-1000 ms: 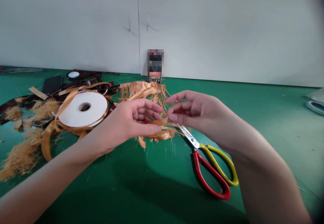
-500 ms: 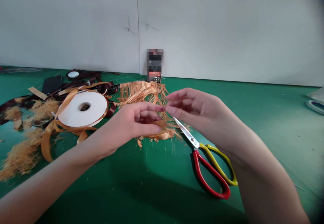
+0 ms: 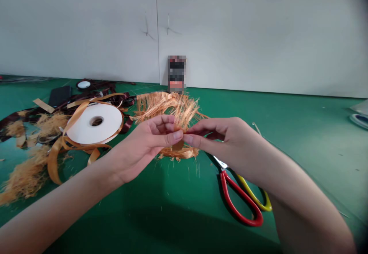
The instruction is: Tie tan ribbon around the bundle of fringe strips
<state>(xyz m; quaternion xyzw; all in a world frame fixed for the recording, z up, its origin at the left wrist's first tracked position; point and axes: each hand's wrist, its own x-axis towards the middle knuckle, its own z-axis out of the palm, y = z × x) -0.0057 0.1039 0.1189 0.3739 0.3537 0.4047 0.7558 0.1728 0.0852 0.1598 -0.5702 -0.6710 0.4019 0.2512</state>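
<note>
My left hand [image 3: 153, 137] pinches a short piece of orange-brown ribbon [image 3: 178, 145] between thumb and fingers. From its upper side a fringe of frayed threads [image 3: 188, 110] fans out. The fingertips of my right hand [image 3: 217, 131] close on the same piece from the right, thumb meeting thumb. Behind and below the hands, more frayed ribbon [image 3: 156, 102] lies in a curve on the green table. Scissors [image 3: 241, 204] with one red and one yellow handle rest under my right wrist, their blades mostly hidden.
At the left stands a white ribbon spool [image 3: 82, 127] with loose orange ribbon around it. Fluffy thread clumps [image 3: 27, 177] and dark ribbon [image 3: 115, 99] lie nearby. A phone [image 3: 177, 74] leans on the white wall [image 3: 244, 35]. Behind my right wrist shows a thin metal tip [image 3: 255, 127].
My hands have come together, and both now pinch the ribbon piece with its fringe upward. My right hand is slightly lower and covers more of the scissor blades.
</note>
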